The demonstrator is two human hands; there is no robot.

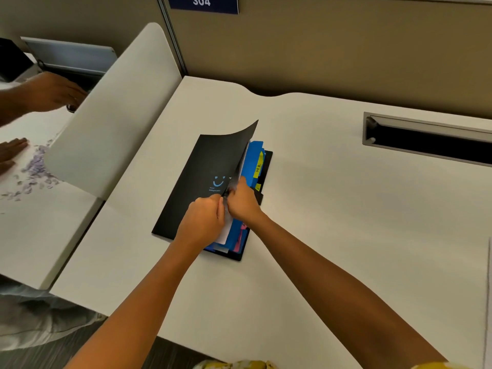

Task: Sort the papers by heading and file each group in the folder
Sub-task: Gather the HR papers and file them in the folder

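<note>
A black folder point(198, 179) with a blue smiley print lies in the middle of the white desk point(346, 209). Its front cover curls upward at the far right corner. My left hand point(203, 221) grips the cover's lower edge, fingers curled. My right hand point(243, 201) pinches the cover's edge beside it. Under the lifted cover show blue dividers point(253, 161) with yellow tabs point(258, 166), a pink tab point(241, 237) and a white paper point(223, 231). Most of the papers are hidden by the cover and my hands.
A white curved partition point(114, 110) stands on the left. Behind it, another person's hands point(53, 91) work over scattered small purple bits point(37, 169). A black cable slot point(431, 141) is set into the desk at the back right. A sign reading 304 point(203, 2) hangs above.
</note>
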